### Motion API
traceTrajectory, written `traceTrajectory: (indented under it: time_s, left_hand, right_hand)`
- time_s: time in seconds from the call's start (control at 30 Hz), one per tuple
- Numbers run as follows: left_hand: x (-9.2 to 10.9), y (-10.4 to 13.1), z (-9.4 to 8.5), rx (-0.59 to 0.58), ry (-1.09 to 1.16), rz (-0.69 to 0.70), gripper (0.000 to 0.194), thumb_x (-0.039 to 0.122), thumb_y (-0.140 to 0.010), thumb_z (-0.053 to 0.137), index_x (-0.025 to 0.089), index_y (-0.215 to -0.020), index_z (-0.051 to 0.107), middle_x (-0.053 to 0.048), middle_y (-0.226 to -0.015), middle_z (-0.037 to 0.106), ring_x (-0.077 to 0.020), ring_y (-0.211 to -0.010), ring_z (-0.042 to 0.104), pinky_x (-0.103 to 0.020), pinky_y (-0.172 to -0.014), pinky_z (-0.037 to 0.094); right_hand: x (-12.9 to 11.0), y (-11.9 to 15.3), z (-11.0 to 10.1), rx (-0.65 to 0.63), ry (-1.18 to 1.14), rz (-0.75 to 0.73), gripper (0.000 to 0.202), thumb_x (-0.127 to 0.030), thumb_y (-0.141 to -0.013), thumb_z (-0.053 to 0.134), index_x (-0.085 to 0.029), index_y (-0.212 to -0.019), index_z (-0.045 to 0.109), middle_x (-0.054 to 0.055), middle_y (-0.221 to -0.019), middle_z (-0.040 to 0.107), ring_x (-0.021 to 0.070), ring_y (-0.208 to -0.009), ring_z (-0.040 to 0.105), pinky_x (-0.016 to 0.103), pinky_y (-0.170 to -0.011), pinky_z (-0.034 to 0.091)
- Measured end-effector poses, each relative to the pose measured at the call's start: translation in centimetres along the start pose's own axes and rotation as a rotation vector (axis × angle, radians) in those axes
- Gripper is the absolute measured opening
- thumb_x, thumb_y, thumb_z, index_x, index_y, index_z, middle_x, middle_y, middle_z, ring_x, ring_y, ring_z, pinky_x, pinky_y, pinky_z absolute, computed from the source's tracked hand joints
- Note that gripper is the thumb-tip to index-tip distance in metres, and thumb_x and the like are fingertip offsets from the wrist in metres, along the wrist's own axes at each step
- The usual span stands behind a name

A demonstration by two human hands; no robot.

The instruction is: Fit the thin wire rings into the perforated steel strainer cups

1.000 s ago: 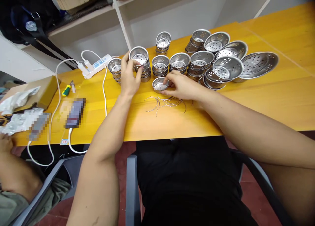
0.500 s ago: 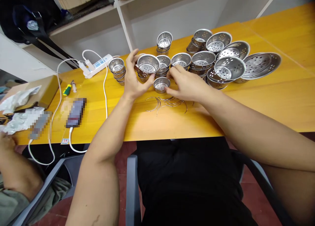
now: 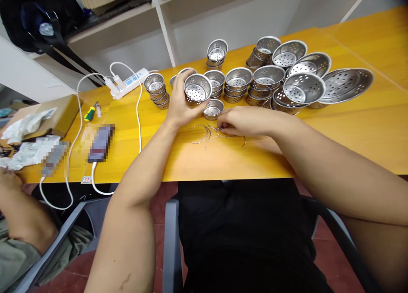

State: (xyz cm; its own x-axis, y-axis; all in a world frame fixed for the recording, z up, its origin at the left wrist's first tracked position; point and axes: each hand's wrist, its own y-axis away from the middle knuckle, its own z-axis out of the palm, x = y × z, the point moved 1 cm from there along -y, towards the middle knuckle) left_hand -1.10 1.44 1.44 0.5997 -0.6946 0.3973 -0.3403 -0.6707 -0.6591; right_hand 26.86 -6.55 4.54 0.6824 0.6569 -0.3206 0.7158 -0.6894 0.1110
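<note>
Yellow tabletop (image 3: 191, 165) underlies everything; clock directions start from the perforated metal cup (image 3: 198, 89), held centrally in the left hand (image 3: 179, 103), twelve pointing away from the wearer. Thumb and curved fingers span its wall, presumably so the mouth stays unobstructed. At five o'clock sit a small cup (image 3: 213, 111) and loose curved wires (image 3: 204, 136), probably spread there for easy picking. At four, the right hand (image 3: 242, 120) has bunched, curled fingers touching the wires; whether they pinch one, I can't tell. Stacked cups (image 3: 238, 81) line three o'clock, likely nested to save space. Toward eight, a tag (image 3: 86, 180) bears a number, seemingly 39; no brand is readable.
</note>
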Motion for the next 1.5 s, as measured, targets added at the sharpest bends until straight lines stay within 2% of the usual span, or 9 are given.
traceTrajectory:
  time_s: [0.3, 0.5, 0.7, 0.83, 0.97, 1.13, 1.23, 1.33, 1.5]
  left_hand:
    - [0.1, -0.1, 0.0, -0.007, -0.006, 0.024, 0.114, 0.113, -0.087, 0.069, 0.038, -0.171, 0.048, -0.015, -0.173, 0.069, -0.043, -0.171, 0.069, -0.069, -0.153, 0.048]
    - [-0.2, -0.1, 0.1, 0.003, 0.0, 0.028, 0.107, 0.109, -0.088, 0.073, 0.039, -0.166, 0.052, -0.015, -0.174, 0.067, -0.0432, -0.174, 0.065, -0.071, -0.155, 0.046]
    - [0.5, 0.4, 0.6, 0.015, 0.009, -0.012, 0.104, 0.111, -0.094, 0.063, 0.038, -0.167, 0.051, -0.013, -0.168, 0.072, -0.0407, -0.17, 0.07, -0.069, -0.153, 0.05]
    - [0.1, 0.5, 0.9, 0.037, 0.008, 0.003, 0.106, 0.112, -0.094, 0.059, 0.038, -0.169, 0.049, -0.014, -0.168, 0.07, -0.0417, -0.174, 0.067, -0.069, -0.153, 0.051]
    - [-1.0, 0.5, 1.0, 0.058, 0.013, 0.004, 0.111, 0.11, -0.093, 0.065, 0.04, -0.176, 0.041, -0.015, -0.176, 0.063, -0.0426, -0.176, 0.064, -0.068, -0.155, 0.048]
    - [-1.3, 0.4, 0.8, 0.035, 0.058, 0.049, 0.111, 0.106, -0.096, 0.065, 0.042, -0.181, 0.034, -0.015, -0.182, 0.058, -0.0416, -0.179, 0.059, -0.065, -0.157, 0.044]
    - [-0.8, 0.3, 0.4, 0.028, 0.059, 0.042, 0.113, 0.104, -0.092, 0.073, 0.042, -0.18, 0.037, -0.015, -0.181, 0.059, -0.0424, -0.176, 0.06, -0.067, -0.155, 0.046]
    - [-0.5, 0.2, 0.2, 0.024, 0.05, 0.033, 0.112, 0.105, -0.083, 0.085, 0.04, -0.169, 0.051, -0.015, -0.17, 0.065, -0.0445, -0.168, 0.065, -0.072, -0.15, 0.051]
    - [-0.2, 0.3, 0.7, 0.058, 0.049, -0.016, 0.103, 0.106, -0.087, 0.081, 0.039, -0.16, 0.053, -0.012, -0.158, 0.07, -0.0403, -0.159, 0.073, -0.07, -0.146, 0.056]
  right_hand:
    - [-1.8, -0.2, 0.6, 0.037, 0.035, -0.04, 0.011, -0.015, -0.105, 0.071, -0.023, -0.097, 0.072, 0.014, -0.116, 0.085, 0.0263, -0.083, 0.07, 0.039, -0.071, 0.042]
    - [-1.2, -0.2, 0.5, 0.13, -0.091, -0.181, 0.02, -0.013, -0.099, 0.071, -0.026, -0.092, 0.058, 0.009, -0.105, 0.073, 0.0223, -0.082, 0.063, 0.038, -0.079, 0.048]
    - [-0.6, -0.2, 0.2, 0.306, -0.258, -0.304, 0.01, -0.02, -0.102, 0.07, -0.028, -0.106, 0.066, 0.003, -0.097, 0.071, 0.0228, -0.085, 0.064, 0.037, -0.083, 0.051]
    - [-0.8, 0.0, -0.2, 0.383, -0.266, -0.362, 0.013, -0.031, -0.113, 0.063, -0.028, -0.11, 0.076, 0.008, -0.107, 0.077, 0.0274, -0.095, 0.071, 0.042, -0.092, 0.056]
    - [-1.2, 0.0, -0.2, 0.475, -0.293, -0.33, 0.026, -0.041, -0.119, 0.06, -0.029, -0.112, 0.081, 0.011, -0.113, 0.083, 0.0309, -0.102, 0.075, 0.047, -0.096, 0.06]
    - [-1.3, -0.1, 0.1, 0.56, -0.351, -0.238, 0.025, -0.045, -0.117, 0.067, -0.029, -0.116, 0.085, 0.008, -0.103, 0.084, 0.0273, -0.088, 0.073, 0.044, -0.088, 0.059]
    - [-1.2, 0.1, 0.2, 0.608, -0.395, -0.18, 0.026, -0.05, -0.115, 0.071, -0.03, -0.118, 0.087, 0.005, -0.092, 0.08, 0.025, -0.079, 0.068, 0.043, -0.083, 0.057]
    - [-1.3, 0.3, 0.2, 0.664, -0.438, -0.115, 0.032, -0.057, -0.114, 0.072, -0.031, -0.123, 0.088, 0.004, -0.09, 0.078, 0.025, -0.076, 0.066, 0.045, -0.082, 0.059]
    - [-1.3, 0.3, 0.2, 0.769, -0.528, -0.013, 0.045, -0.076, -0.113, 0.069, -0.035, -0.125, 0.084, 0.005, -0.093, 0.075, 0.0275, -0.079, 0.065, 0.048, -0.08, 0.061]
